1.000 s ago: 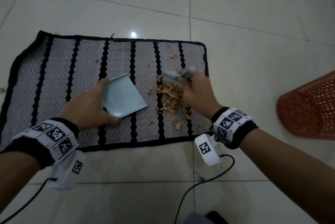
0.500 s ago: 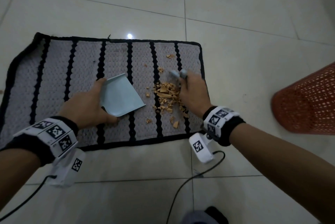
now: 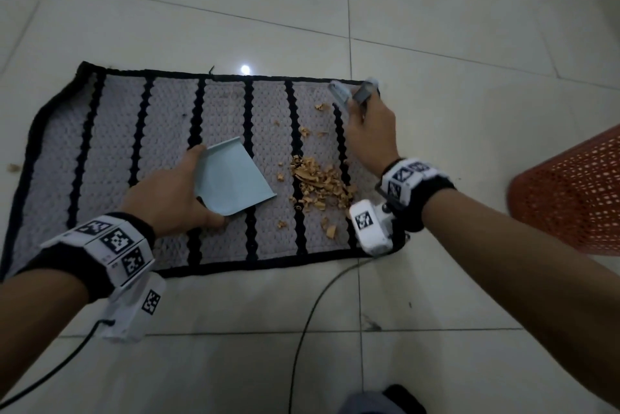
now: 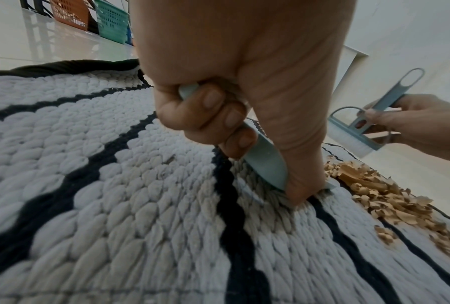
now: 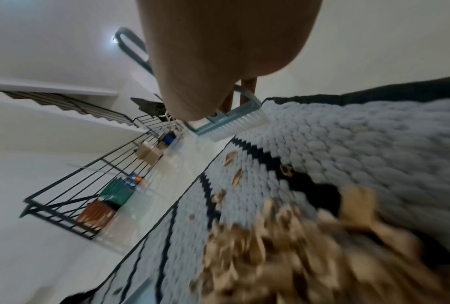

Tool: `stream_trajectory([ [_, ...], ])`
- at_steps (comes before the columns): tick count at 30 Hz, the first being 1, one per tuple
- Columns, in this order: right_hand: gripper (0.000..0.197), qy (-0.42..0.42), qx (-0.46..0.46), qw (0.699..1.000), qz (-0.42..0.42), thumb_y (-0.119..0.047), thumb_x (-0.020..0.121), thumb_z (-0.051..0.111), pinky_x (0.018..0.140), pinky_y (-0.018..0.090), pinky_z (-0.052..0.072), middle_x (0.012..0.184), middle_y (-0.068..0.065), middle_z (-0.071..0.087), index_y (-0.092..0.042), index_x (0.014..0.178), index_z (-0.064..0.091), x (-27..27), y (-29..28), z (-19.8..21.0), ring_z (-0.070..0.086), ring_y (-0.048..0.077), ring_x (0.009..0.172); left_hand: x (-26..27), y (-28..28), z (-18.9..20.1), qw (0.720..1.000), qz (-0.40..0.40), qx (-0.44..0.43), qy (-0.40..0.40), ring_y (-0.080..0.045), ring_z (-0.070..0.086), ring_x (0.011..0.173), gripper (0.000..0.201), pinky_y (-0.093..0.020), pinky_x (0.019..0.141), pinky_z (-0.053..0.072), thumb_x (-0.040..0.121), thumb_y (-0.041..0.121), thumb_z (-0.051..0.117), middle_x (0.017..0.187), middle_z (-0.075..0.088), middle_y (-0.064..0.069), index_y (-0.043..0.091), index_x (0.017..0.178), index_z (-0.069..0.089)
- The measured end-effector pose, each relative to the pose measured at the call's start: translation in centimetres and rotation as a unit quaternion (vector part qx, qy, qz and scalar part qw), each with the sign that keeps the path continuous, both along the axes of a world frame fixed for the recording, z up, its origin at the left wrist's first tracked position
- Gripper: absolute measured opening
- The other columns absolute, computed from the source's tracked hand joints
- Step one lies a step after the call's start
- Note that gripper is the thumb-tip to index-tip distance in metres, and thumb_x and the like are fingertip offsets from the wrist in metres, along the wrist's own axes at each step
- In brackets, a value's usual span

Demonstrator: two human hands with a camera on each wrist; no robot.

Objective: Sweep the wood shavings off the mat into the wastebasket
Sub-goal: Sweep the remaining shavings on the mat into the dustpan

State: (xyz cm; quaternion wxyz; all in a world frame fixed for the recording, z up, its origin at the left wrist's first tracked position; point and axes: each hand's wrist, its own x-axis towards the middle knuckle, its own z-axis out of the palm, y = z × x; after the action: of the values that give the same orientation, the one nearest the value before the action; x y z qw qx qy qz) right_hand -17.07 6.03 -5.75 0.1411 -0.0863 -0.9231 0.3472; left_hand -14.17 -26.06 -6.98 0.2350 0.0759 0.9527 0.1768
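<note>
The right hand (image 3: pixel 369 132) has lifted away from the wood shavings (image 3: pixel 318 184) and now sits at the far right corner of the mat (image 3: pixel 110 152), its fingers pinched round the handle of the small brush (image 4: pixel 359 133). A second ago the brush was down among the pile; now the bristles hover off the weave, beyond the few stray flakes that lie just ahead of that hand. That reads as a wind-up for a fresh stroke, one meant to pull those outliers back toward the main heap.

The left hand (image 3: pixel 167 194) has barely moved: its fingers are curled tight around the back edge of the dustpan (image 3: pixel 233 179), thumb pressed into the mat, with the pan's open lip facing the pile. The pan looks empty (nothing has gone in yet). The heap lies between the two hands, just beyond the pan's lip and close under the right wrist, with a few loose bits nearer the person.

The wastebasket (image 3: pixel 570 192), an orange mesh one, stands on the floor (image 3: pixel 469 28) out past the right forearm, off the mat. So the gathering is still underway, and the tipping comes later.
</note>
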Motion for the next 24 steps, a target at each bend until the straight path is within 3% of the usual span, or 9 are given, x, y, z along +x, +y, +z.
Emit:
stream_trajectory([
  [3,0.03,-0.055,0.007,0.998,0.013,-0.018,0.103,0.044,0.076,0.033,0.049,0.11,0.012,0.066,-0.007,0.129,0.056,-3.3,0.6,-1.1,0.061,0.025,0.091,0.0,0.1,0.1,1.0,0.002,-0.002,-0.001,-0.024,0.054,0.079,0.126,-0.034,0.066,0.051,0.057,0.049,0.088,0.116,0.064,-0.014,0.029,0.154,0.009],
  [5,0.028,-0.07,0.004,0.997,0.046,-0.015,0.102,0.047,0.084,0.034,0.051,0.115,0.013,0.068,-0.009,0.127,0.058,-3.8,0.3,-1.9,0.062,0.022,0.098,0.0,0.1,0.1,1.0,0.002,0.001,-0.001,-0.024,0.053,0.079,0.126,-0.034,0.067,0.051,0.057,0.05,0.088,0.116,0.064,-0.014,0.029,0.154,0.01],
  [9,0.011,-0.044,0.006,0.993,0.111,-0.011,0.099,0.051,0.065,0.028,0.041,0.089,0.009,0.064,-0.005,0.101,0.06,-1.1,-1.3,-2.6,0.058,0.022,0.076,0.0,0.1,0.2,1.0,0.004,0.004,-0.002,-0.023,0.052,0.08,0.126,-0.034,0.068,0.051,0.057,0.05,0.088,0.119,0.063,-0.014,0.028,0.154,0.01],
  [12,0.01,-0.039,-0.009,0.985,0.168,-0.006,0.098,0.05,0.056,0.022,0.037,0.082,0.004,0.059,-0.004,0.101,0.059,3.3,-2.3,-2.9,0.048,0.007,0.063,0.2,0.1,0.1,1.0,0.003,0.003,-0.005,-0.025,0.056,0.081,0.126,-0.038,0.072,0.054,0.058,0.051,0.087,0.116,0.064,-0.013,0.028,0.154,0.009],
  [14,0.012,-0.033,-0.006,0.982,0.185,-0.004,0.097,0.049,0.057,0.022,0.038,0.081,0.002,0.058,-0.005,0.102,0.06,5.7,-2.4,-2.8,0.048,0.007,0.065,0.2,0.2,0.1,1.0,0.005,0.002,-0.001,-0.026,0.057,0.079,0.125,-0.038,0.07,0.055,0.058,0.052,0.087,0.112,0.065,-0.013,0.028,0.154,0.009],
  [18,0.019,-0.021,-0.052,0.988,0.145,-0.006,0.099,0.048,0.059,0.038,0.048,0.092,0.013,0.066,-0.006,0.111,0.062,5.3,-1.7,-1.5,0.059,0.03,0.071,0.2,0.2,0.1,1.0,0.005,-0.002,-0.001,-0.027,0.059,0.079,0.125,-0.039,0.069,0.055,0.059,0.055,0.085,0.108,0.065,-0.012,0.029,0.154,0.008],
  [21,0.019,-0.014,-0.063,0.989,0.133,-0.008,0.101,0.049,0.058,0.028,0.048,0.095,0.007,0.066,-0.008,0.114,0.062,1.3,-2.2,-0.6,0.059,0.018,0.07,0.1,0.3,0.1,1.0,0.004,-0.009,-0.003,-0.028,0.06,0.08,0.125,-0.04,0.069,0.056,0.059,0.056,0.085,0.109,0.065,-0.012,0.03,0.154,0.007],
  [24,0.02,-0.02,-0.067,0.986,0.151,-0.006,0.097,0.054,0.079,0.026,0.049,0.107,0.006,0.068,-0.009,0.112,0.066,-2.8,-3.4,-0.6,0.06,0.014,0.091,0.1,0.3,0.3,1.0,0.001,-0.014,-0.005,-0.027,0.059,0.077,0.125,-0.038,0.067,0.055,0.059,0.057,0.084,0.109,0.065,-0.012,0.029,0.154,0.007],
])
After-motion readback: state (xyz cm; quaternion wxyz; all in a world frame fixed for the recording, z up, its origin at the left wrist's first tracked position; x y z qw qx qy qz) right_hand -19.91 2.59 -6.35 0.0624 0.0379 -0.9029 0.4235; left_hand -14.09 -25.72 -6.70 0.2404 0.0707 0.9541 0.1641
